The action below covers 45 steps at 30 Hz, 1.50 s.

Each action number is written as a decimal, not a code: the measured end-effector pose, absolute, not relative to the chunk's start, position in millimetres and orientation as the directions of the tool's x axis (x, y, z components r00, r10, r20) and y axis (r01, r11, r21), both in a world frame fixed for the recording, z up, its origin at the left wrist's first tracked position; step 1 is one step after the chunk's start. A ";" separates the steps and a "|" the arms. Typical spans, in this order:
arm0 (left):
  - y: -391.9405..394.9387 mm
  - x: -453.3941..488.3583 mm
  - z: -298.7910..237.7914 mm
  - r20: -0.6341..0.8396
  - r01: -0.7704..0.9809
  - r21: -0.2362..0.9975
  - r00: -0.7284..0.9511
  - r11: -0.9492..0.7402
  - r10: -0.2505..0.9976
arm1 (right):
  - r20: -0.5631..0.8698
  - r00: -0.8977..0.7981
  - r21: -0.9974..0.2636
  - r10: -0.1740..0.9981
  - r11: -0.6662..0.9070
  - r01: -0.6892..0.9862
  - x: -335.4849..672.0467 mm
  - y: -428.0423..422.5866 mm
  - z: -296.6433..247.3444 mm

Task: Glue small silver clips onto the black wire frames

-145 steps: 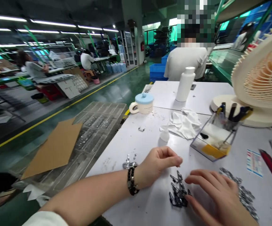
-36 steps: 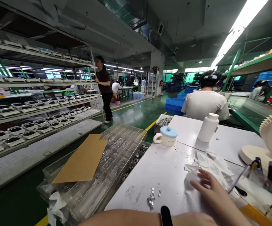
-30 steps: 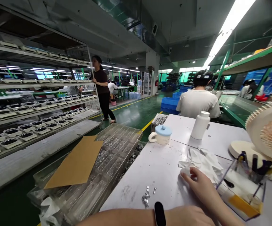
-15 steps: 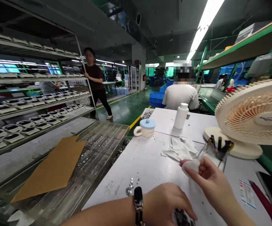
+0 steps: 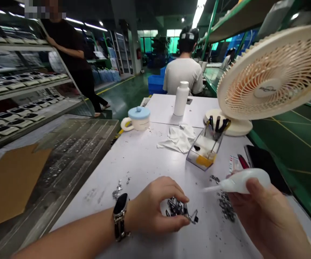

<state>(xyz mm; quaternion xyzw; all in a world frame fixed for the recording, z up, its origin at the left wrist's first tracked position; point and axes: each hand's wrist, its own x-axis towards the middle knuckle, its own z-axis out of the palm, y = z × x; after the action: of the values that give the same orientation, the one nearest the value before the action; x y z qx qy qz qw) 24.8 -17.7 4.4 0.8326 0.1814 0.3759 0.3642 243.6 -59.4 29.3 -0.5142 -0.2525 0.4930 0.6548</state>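
Note:
My left hand [image 5: 160,205], with a dark watch [image 5: 120,212] on its wrist, is curled round a heap of small dark bent metal pieces [image 5: 174,208] on the white table. Thumb and fingers close in from both sides, and one piece sticks out past the fingertips. In my right hand [image 5: 268,212] is a whitish squeeze bottle [image 5: 248,181], tilted onto its side. Its thin nozzle points left, above the table and toward the heap. Partly behind the right hand lies a scatter of small shiny metal parts [image 5: 226,207].
Farther back stand a lidded mug [image 5: 140,118], a white bottle [image 5: 181,99], crumpled tissue [image 5: 178,138], a clear pen holder [image 5: 205,151] and a fan [image 5: 268,86]. On the left are a compartment tray [image 5: 82,154] with cardboard [image 5: 17,180] and a rack [image 5: 23,90] beside a standing person.
The squeeze bottle, earlier mostly hidden by my right hand, now lies sideways in it, lower and to the right. The metal pieces by my left hand show more. The view has shifted right and down.

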 end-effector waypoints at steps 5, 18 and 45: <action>-17.3 27.1 7.9 0.480 0.033 0.719 0.698 -0.694 0.531 | 0.110 0.389 -0.953 0.915 0.208 -0.219 228.5 -75.0 37.1; -14.8 29.4 5.6 0.463 0.045 0.687 0.742 -0.725 0.485 | 0.199 0.317 -0.952 0.927 0.259 -0.160 219.4 -83.7 33.8; -17.8 25.9 4.3 0.290 0.233 0.738 0.739 -0.634 0.608 | -0.086 0.467 -0.895 0.880 0.138 -0.424 219.2 -61.8 29.5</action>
<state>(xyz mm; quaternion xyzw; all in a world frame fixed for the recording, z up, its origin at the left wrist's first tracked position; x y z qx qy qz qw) 25.9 -17.8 4.3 0.8635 0.2436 0.2669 0.3519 219.2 -61.8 29.5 -0.4720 -0.2415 0.4565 0.7144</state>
